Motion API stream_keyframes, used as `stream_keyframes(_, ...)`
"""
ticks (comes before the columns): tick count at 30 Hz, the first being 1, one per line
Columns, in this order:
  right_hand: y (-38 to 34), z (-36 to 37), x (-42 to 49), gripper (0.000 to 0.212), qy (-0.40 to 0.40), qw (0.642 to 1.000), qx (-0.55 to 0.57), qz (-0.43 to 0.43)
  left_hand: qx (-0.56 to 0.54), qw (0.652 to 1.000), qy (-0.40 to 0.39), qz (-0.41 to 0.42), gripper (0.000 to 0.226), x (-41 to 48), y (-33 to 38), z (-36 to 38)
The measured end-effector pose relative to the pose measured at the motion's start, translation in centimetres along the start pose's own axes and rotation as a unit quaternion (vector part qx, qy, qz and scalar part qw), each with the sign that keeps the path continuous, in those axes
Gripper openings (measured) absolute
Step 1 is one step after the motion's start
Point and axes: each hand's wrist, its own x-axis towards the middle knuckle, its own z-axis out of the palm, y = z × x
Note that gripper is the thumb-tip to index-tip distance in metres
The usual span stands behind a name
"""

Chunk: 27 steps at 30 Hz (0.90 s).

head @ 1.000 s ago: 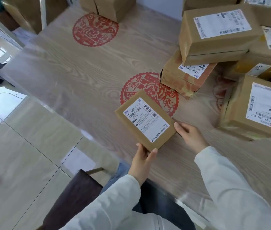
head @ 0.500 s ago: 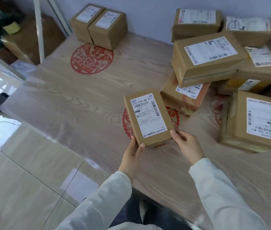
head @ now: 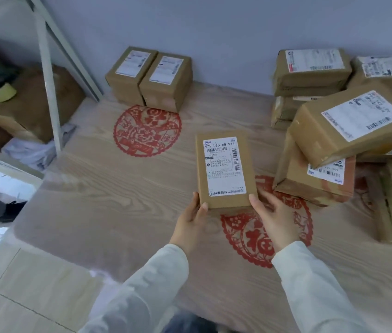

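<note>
The small parcel (head: 225, 169) was in both my hands, apparently clear of the table (head: 118, 188) and over the far edge of the near red paper-cut (head: 262, 236). I held it label up and lengthwise away from me, I judge so the printed number read straight on before I chose a place for it. My left hand (head: 190, 222) pinched the near left corner, thumb on top and fingers hidden underneath. My right hand (head: 274, 219) clasped the near right corner likewise, fingers spread below. So nearly the whole box stuck out beyond my grip, caught only at its near end. The heap of boxes (head: 348, 123) lay right of the paper-cut, and the pair of boxes (head: 149, 78) stood well beyond it, leftward.
</note>
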Motion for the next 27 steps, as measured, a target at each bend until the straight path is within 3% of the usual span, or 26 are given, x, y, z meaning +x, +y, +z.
stream_keyframes(10, -2.8, 2.8, 5.3, 0.045, 0.045, 0.998, 0.032, 0.008, 0.033, 0.999, -0.009, 0.035, 0.064, 7.4, 3.8, -1.8)
stream_keyframes(14, -4.0, 3.7, 8.6, 0.04, 0.038, 0.998, 0.055, 0.012, 0.032, 0.998, 0.013, 0.043, 0.039, 10.5, 5.6, -2.0)
stream_keyframes(27, -4.5, 8.1, 15.7, 0.038, 0.056, 0.997, 0.054, 0.028, 0.009, 0.999, 0.029, 0.011, 0.042, 18.1, 6.7, -4.1)
